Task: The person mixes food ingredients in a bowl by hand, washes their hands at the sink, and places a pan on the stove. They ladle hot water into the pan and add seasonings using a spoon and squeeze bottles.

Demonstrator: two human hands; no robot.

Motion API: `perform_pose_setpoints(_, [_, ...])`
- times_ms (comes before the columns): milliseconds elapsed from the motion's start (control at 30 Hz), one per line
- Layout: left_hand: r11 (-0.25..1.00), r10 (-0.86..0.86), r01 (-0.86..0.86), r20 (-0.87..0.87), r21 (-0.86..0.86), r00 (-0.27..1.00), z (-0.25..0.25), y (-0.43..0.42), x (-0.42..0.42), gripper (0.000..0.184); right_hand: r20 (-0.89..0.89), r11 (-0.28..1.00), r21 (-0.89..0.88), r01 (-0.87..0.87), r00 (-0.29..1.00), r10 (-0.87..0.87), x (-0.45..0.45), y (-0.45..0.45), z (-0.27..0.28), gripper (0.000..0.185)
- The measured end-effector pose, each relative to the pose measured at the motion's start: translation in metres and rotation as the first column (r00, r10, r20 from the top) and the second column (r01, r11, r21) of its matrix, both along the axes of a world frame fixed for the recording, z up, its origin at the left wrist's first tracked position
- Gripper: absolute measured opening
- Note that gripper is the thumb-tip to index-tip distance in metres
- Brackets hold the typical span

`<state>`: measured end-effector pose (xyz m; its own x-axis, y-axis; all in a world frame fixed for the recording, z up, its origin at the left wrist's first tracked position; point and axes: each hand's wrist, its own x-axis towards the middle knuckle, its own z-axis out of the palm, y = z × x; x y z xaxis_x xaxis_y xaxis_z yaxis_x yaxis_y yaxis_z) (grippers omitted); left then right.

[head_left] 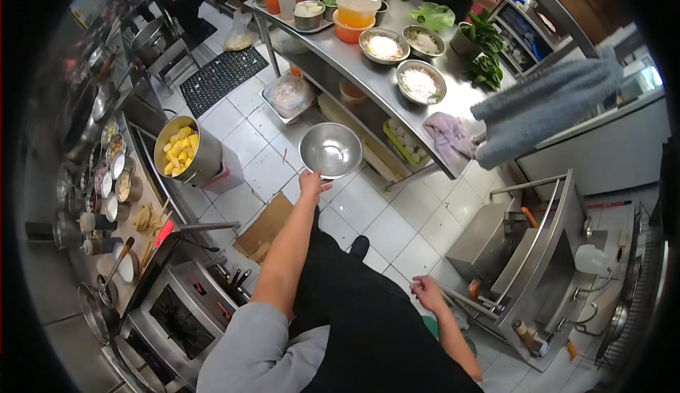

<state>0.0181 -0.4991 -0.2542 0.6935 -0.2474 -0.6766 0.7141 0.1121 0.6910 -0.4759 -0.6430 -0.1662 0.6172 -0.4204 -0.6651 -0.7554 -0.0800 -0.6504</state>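
Observation:
My left hand (312, 185) grips the near rim of a shiny metal mixing bowl (330, 150), held out in front of me over the tiled floor. Nothing shows inside the bowl. Down by my right side, my right hand (428, 294) hangs with loosely bent fingers apart and holds nothing. It is nearest to the metal sink unit (489, 248) on the right.
A steel table (340, 46) ahead carries three bowls of white food, including one bowl (421, 82), plus a purple cloth (450, 136). At left stand a pot of yellow chunks (197, 173) and a stove (180, 315). Cardboard (263, 228) lies on the floor. Other people stand farther off.

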Motion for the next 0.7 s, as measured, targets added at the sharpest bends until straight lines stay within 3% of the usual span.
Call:
perform_pose_setpoints(67, [1.0, 0.027, -0.027, 0.012, -0.004, 1.0, -0.009, -0.023, 0.033, 0.025, -0.09, 0.999, -0.053, -0.002, 0.996, -0.002, -0.01, 0.0, -0.009, 0.039])
perform_pose_setpoints(233, [0.996, 0.087, -0.086, 0.039, -0.013, 0.995, -0.05, -0.099, 0.114, 0.024, -0.179, 0.965, 0.041, 0.261, 0.952, -0.249, -0.021, 0.026, 0.004, 0.038])
perform_pose_setpoints(333, [0.994, 0.1, -0.099, 0.031, -0.045, 0.994, -0.07, -0.151, 0.162, 0.023, -0.389, 0.941, 0.007, 0.337, 0.868, -0.308, 0.023, 0.043, 0.05, 0.037])
perform_pose_setpoints(400, [0.993, 0.092, -0.089, 0.029, -0.075, 0.995, -0.078, -0.178, 0.187, 0.021, -0.294, 0.906, 0.042, 0.422, 0.872, -0.392, 0.01, 0.065, 0.026, 0.037])
perform_pose_setpoints(433, [0.992, 0.096, -0.095, 0.006, -0.077, 0.995, -0.083, -0.192, 0.2, 0.017, -0.364, 0.921, 0.05, 0.386, 0.866, -0.343, 0.01, 0.07, 0.02, 0.038])
perform_pose_setpoints(533, [0.993, 0.074, -0.072, 0.02, -0.089, 0.997, -0.105, -0.222, 0.23, 0.014, -0.335, 0.792, 0.174, 0.585, 0.791, -0.511, 0.028, 0.092, 0.011, 0.04])
perform_pose_setpoints(567, [0.995, 0.053, -0.049, 0.044, -0.087, 0.998, -0.111, -0.229, 0.237, 0.014, -0.392, 0.813, 0.154, 0.562, 0.79, -0.472, 0.046, 0.093, 0.02, 0.042])
perform_pose_setpoints(700, [0.987, -0.077, 0.087, 0.072, -0.138, 0.994, -0.119, -0.246, 0.261, 0.022, -0.345, 0.799, 0.134, 0.587, 0.783, -0.518, 0.105, 0.098, 0.044, 0.043])
